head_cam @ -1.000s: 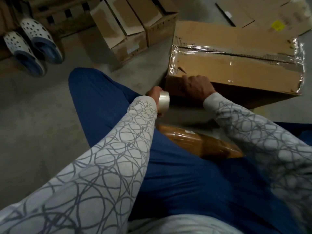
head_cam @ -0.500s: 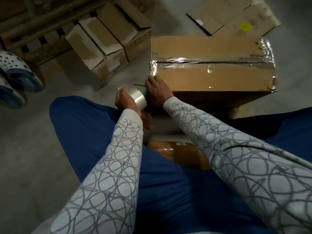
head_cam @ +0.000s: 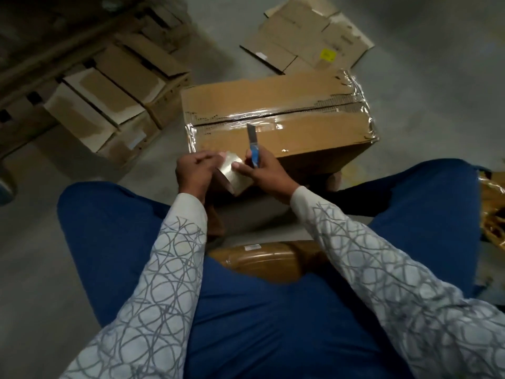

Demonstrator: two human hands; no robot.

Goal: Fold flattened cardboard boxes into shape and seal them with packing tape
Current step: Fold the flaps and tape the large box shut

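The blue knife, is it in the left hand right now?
No, the right hand grips the blue knife, while the left hand holds the tape roll.

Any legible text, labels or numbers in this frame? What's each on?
No text is legible.
Blurred: yellow sticker on the flattened cardboard.
Too small: white label on the brown wrapped bundle.
Blurred: faint print on the same cardboard.
No markings seen: tape roll, utility knife.

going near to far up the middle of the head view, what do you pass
brown wrapped package → tape roll → taped box → flattened cardboard
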